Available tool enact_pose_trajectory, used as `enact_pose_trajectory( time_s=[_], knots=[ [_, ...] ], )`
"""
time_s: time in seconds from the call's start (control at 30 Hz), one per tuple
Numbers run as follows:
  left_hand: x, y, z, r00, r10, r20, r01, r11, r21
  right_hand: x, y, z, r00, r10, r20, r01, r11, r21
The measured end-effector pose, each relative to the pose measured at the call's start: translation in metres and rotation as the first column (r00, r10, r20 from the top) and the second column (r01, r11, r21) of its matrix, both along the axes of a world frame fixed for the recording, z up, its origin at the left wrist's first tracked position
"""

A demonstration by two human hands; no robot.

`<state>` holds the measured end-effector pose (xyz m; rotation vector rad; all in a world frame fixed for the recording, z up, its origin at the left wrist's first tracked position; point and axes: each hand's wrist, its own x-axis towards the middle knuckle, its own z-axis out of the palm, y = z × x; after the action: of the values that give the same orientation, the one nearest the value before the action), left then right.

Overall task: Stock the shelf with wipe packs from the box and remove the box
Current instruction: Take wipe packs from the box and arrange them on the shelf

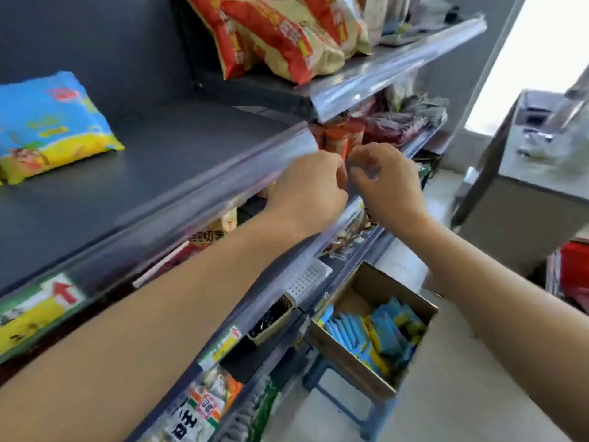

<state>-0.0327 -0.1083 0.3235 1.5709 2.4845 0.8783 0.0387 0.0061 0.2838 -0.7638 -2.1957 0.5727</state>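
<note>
Big grey shelf [165,161] fills the left of the view, its bare deck running off to the left of the fingers. Along its front lip runs a clear strip [223,186], and that's where both hands are.

Down below, well under the fingers and a touch to their right, sits the open cardboard box [345,357] on a blue stool [360,413]. It's hard against the foot of the shelving, long side running along it. Inside, the wipe packs [382,330] stand on edge, blue and yellow, plenty left by the look of it.

One wipe pack [47,126] is already up on the deck, lying flat, far to the left of the fingers and slightly above them.

Now the hands. The left hand [310,186] and right hand [389,183] are knuckle to knuckle at the strip's right end. The right fingers [360,156] are curled and appear to pinch the clear strip. The left fingers [338,173] are curled too, but the back of the hand hides what they hold, if anything; can't tell.

Neither hand carries a pack. My read: the next pick is a straight drop, and the right hand is nearer the box.
</note>
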Motion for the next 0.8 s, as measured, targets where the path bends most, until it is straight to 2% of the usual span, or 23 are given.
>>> enact_pose_trajectory(
  time_s=[0.17, 0.27, 0.37, 0.6, 0.8],
  knots=[
    [0.033, 0.087, -0.073, 0.968, -0.158, 0.194, 0.206, 0.943, -0.263, 0.068, 0.071, -0.086, 0.945, -0.146, 0.292, 0.197, 0.968, -0.153],
    [0.037, 0.128, -0.129, 0.945, -0.127, 0.301, 0.244, 0.887, -0.392, 0.095, 0.098, -0.139, 0.872, -0.141, 0.468, 0.285, 0.925, -0.252],
    [0.032, 0.154, -0.193, 0.924, -0.021, 0.382, 0.219, 0.847, -0.485, 0.108, 0.119, -0.192, 0.813, -0.089, 0.576, 0.340, 0.875, -0.344],
    [0.019, 0.169, -0.335, 0.846, 0.214, 0.488, 0.184, 0.743, -0.644, 0.097, 0.139, -0.305, 0.688, 0.131, 0.714, 0.355, 0.797, -0.488],
    [0.028, 0.180, -0.433, 0.831, 0.240, 0.502, 0.265, 0.622, -0.737, 0.094, 0.147, -0.387, 0.592, 0.276, 0.758, 0.378, 0.735, -0.563]
  ],
)
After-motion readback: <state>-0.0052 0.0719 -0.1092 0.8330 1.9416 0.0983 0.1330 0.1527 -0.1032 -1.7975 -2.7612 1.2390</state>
